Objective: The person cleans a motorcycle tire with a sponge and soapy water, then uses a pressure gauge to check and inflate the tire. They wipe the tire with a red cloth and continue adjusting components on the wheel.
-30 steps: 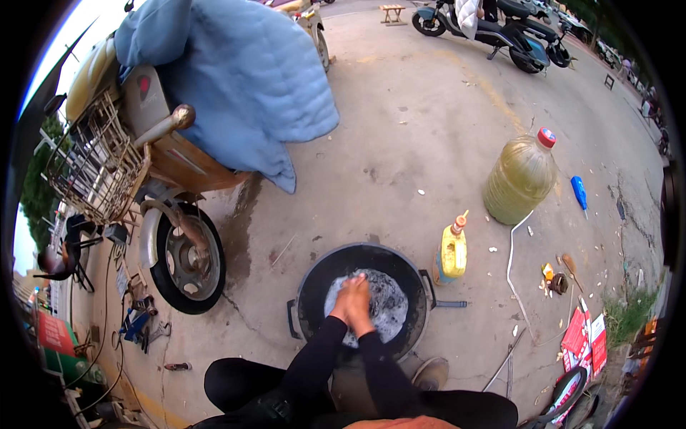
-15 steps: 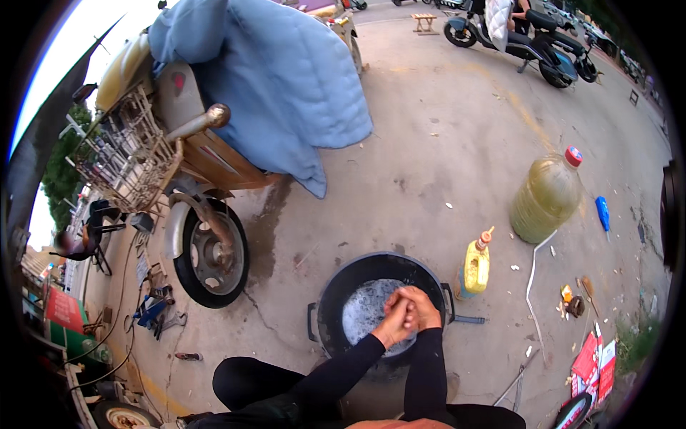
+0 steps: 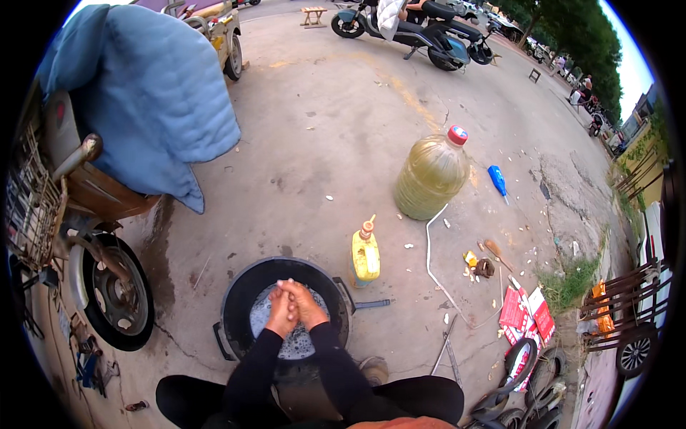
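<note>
My left hand (image 3: 282, 313) and my right hand (image 3: 306, 305) are clasped together, fingers folded over each other, above a black basin (image 3: 234, 307) with two side handles. Foamy water (image 3: 296, 347) lies in the basin below them. Both hands look wet, and the palms are hidden; nothing shows between them. Right of the basin stands a yellow plastic bottle (image 3: 366, 262) with an orange top, and no hand touches it.
Beyond the bottle stands a large jug of greenish liquid (image 3: 431, 179) with a red cap. A blue squeeze bottle (image 3: 498, 181) lies farther right. At the left is a tricycle wheel (image 3: 118, 293) under a blue quilted cover (image 3: 143, 86). Old tyres (image 3: 547, 375) lie lower right.
The view has swung right, so the scene sits farther left and more shows at the right. My hands remain clasped over the basin, with the fingers shifted slightly.
</note>
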Tool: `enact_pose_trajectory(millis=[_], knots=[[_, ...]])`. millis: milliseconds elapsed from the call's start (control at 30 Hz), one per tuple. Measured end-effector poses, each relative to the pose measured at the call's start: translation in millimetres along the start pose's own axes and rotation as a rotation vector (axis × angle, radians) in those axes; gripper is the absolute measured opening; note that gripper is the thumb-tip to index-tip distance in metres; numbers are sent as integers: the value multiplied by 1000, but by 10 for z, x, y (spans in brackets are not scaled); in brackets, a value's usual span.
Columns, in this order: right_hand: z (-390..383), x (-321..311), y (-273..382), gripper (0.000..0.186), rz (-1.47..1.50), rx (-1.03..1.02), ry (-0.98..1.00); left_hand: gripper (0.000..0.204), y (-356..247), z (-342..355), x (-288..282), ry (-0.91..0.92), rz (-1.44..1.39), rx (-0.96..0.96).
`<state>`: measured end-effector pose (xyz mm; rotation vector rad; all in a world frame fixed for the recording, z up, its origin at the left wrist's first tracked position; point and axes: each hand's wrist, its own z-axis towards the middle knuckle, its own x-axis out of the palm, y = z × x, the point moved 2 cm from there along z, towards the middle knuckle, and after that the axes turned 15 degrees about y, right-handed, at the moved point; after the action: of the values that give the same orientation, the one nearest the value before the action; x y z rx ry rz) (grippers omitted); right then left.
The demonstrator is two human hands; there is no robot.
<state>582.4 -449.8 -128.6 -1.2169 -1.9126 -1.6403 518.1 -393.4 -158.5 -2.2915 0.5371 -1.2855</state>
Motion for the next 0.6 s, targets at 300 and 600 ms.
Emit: enact_pose_trajectory(millis=[300, 600], knots=[[239, 496, 257, 49, 170, -37, -381, 35, -793, 60, 386, -267, 931, 232], [-905, 2780, 1975, 30, 611, -20, -288, 31, -2217, -1742, 2423, -124, 1288, 467]])
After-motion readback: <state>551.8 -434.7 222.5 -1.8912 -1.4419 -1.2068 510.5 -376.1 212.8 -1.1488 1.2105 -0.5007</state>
